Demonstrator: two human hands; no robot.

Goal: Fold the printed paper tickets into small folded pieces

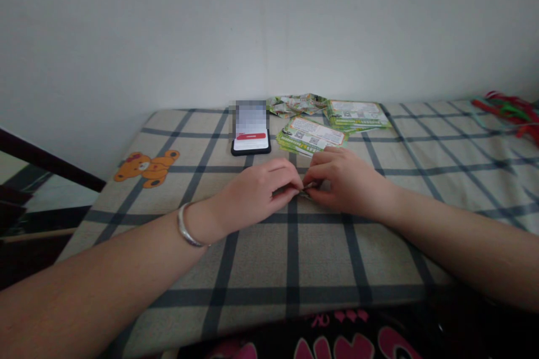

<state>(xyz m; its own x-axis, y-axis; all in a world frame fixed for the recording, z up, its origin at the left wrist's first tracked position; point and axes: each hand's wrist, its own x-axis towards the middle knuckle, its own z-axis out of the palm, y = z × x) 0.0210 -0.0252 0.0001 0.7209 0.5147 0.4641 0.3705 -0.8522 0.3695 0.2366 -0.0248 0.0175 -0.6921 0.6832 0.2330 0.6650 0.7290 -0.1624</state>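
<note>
My left hand (256, 193) and my right hand (343, 179) meet at the middle of a checked cloth (295, 252). Both have their fingers curled in a pinch on a small thin object (306, 189) between the fingertips; it is mostly hidden and I cannot make out what it is. A silver bangle (186, 227) sits on my left wrist. Just beyond my right hand lies a stack of green and white printed cards (310, 136).
A black phone (251, 133) with a lit screen lies behind my left hand. More green cards (357, 114) and crumpled wrappers (297, 104) lie by the wall. Red and green strips (511, 112) rest at far right. An orange bear print (146, 167) marks the cloth's left side.
</note>
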